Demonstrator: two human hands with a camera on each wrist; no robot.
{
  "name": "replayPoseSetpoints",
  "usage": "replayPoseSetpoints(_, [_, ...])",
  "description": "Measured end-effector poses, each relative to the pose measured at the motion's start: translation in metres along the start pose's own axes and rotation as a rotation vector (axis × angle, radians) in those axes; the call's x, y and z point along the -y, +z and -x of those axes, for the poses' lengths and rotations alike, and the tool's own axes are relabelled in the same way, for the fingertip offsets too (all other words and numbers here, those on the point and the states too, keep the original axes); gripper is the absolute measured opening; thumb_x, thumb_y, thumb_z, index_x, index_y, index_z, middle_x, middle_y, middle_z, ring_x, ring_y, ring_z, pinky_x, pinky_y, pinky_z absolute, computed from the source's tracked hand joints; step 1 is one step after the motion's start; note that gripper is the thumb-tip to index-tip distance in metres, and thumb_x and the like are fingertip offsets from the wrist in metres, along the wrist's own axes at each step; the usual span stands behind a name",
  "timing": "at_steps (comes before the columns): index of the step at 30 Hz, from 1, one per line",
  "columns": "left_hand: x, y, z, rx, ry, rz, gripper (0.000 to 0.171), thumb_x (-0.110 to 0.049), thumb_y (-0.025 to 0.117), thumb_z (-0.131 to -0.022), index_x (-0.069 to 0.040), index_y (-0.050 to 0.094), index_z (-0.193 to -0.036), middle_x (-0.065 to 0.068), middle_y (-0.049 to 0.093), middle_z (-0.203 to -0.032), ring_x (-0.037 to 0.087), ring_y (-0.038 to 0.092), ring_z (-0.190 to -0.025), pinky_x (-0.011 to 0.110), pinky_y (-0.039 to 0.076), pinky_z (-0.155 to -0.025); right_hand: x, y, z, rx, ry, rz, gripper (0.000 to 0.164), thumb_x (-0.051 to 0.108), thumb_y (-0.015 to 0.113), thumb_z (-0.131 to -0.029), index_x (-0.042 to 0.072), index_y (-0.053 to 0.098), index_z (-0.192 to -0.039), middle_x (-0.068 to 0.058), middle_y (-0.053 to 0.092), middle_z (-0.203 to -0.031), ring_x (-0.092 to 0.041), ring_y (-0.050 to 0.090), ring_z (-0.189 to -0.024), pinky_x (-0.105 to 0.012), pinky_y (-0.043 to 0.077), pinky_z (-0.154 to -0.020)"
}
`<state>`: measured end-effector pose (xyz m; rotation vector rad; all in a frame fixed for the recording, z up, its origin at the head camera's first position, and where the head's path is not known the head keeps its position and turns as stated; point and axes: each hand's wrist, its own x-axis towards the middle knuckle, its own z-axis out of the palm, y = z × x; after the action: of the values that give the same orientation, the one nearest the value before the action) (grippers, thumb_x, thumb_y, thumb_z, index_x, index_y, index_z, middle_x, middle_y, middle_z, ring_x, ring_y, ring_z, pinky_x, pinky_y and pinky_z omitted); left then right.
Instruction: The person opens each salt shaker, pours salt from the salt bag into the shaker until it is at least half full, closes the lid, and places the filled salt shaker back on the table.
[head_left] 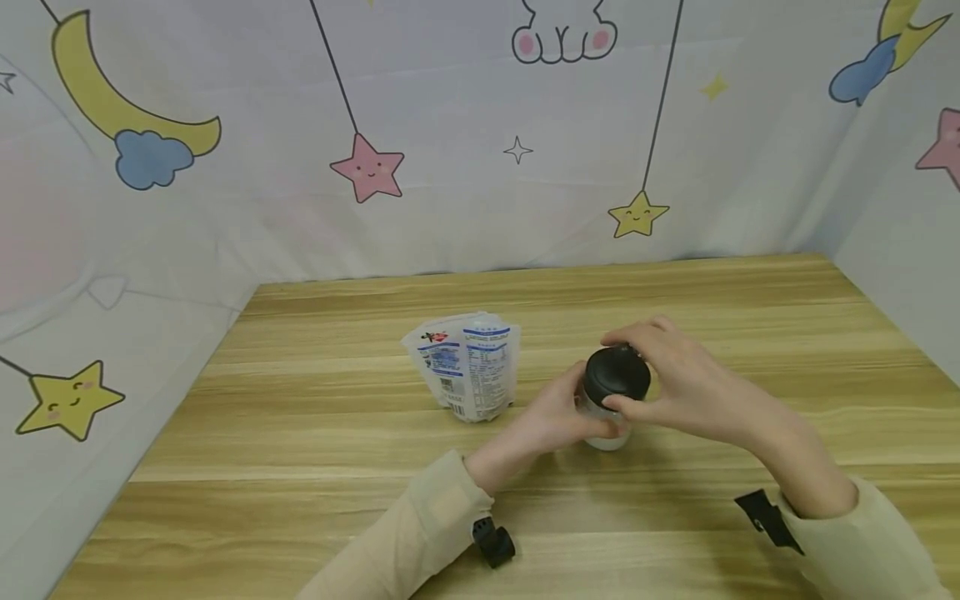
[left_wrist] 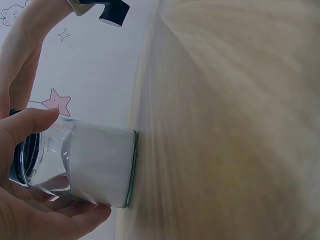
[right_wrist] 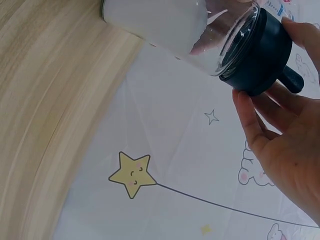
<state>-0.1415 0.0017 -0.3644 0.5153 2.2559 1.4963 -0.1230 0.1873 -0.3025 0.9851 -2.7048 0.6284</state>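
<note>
A clear glass jar (left_wrist: 100,162) stands upright on the table, partly filled with a white substance. Its black lid (head_left: 617,377) sits on the mouth, and a short knob sticks out from the lid (right_wrist: 260,55) in the right wrist view. My left hand (head_left: 564,414) grips the jar's body, thumb on the near side and fingers wrapped behind. From above and to the right, my right hand (head_left: 686,383) holds the lid's rim between thumb and fingers. To the left of the jar stands a white plastic pouch (head_left: 476,367) with blue and red print.
The wood-grain table (head_left: 300,483) reaches back to a pale curtain (head_left: 450,225) printed with stars and moons. Black straps with small mounts are on both sleeves (head_left: 420,525).
</note>
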Motion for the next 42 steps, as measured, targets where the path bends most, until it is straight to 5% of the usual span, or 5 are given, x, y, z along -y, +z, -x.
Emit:
replayPoseSetpoints(10, [0.001, 0.0, 0.001, 0.011, 0.018, 0.01, 0.06, -0.017, 0.08, -0.077, -0.017, 0.052, -0.13, 0.001, 0.06, -0.128, 0.012, 0.053, -0.113, 0.033, 0.041, -0.099, 0.002, 0.005, -0.001, -0.049, 0.035, 0.097, 0.055, 0.045, 0.079, -0.075, 0.007, 0.061, -0.111, -0.004, 0.058, -0.106, -0.019, 0.053, -0.099, -0.039, 0.049, -0.082])
replayPoseSetpoints(18, [0.0, 0.0, 0.001, -0.018, -0.023, 0.021, 0.062, -0.02, 0.082, -0.074, -0.021, 0.053, -0.129, -0.001, 0.061, -0.127, 0.014, 0.053, -0.115, 0.037, 0.04, -0.102, 0.001, -0.004, 0.002, 0.054, 0.101, -0.008, 0.078, 0.054, 0.074, -0.075, 0.007, 0.05, -0.133, -0.007, 0.056, -0.124, -0.024, 0.052, -0.115, -0.048, 0.046, -0.095])
replayPoseSetpoints(28, [-0.002, 0.0, 0.002, -0.006, -0.012, 0.036, 0.064, -0.016, 0.081, -0.074, -0.02, 0.051, -0.131, 0.0, 0.059, -0.131, 0.017, 0.052, -0.122, 0.04, 0.039, -0.105, -0.003, -0.009, 0.005, 0.12, 0.046, -0.093, 0.063, 0.025, 0.072, -0.085, 0.014, 0.044, -0.14, -0.006, 0.052, -0.138, -0.028, 0.049, -0.126, -0.054, 0.043, -0.1])
replayPoseSetpoints(42, [-0.001, -0.001, 0.001, 0.006, 0.004, 0.009, 0.061, -0.017, 0.08, -0.075, -0.019, 0.052, -0.129, 0.0, 0.06, -0.127, 0.014, 0.052, -0.115, 0.038, 0.039, -0.103, -0.001, -0.005, 0.002, 0.112, 0.054, -0.02, 0.053, 0.038, 0.069, -0.087, 0.013, 0.053, -0.131, -0.002, 0.056, -0.124, -0.021, 0.054, -0.116, -0.048, 0.048, -0.093])
